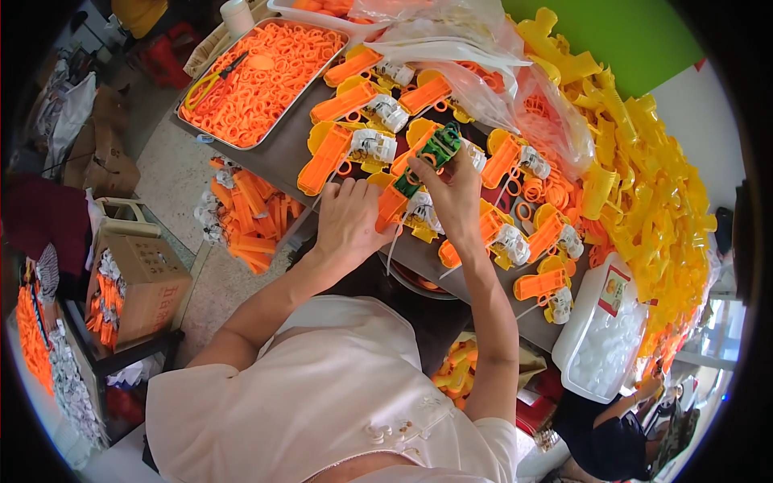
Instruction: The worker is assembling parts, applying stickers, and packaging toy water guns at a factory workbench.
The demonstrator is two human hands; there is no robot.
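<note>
My right hand [453, 193] pinches a green plastic piece [441, 146] with dark details, over the middle of the table. My left hand [348, 219] is closed at the near end of an orange and yellow plastic assembly [392, 203], directly beside the green piece. My fingers hide part of that assembly. Around both hands lie several similar yellow shells with long orange blocks and white wired parts, such as the orange and yellow unit [326, 161] left of the hands and another unit [541, 283] near the right edge.
A metal tray [256, 147] of orange rings, with yellow-handled pliers [211, 84] on top, stands at the far left. Yellow plastic shells [636, 161] are heaped at the right, near a white tub [576, 354]. Orange parts [251, 211] are piled lower left. Another person [600, 435] is at lower right.
</note>
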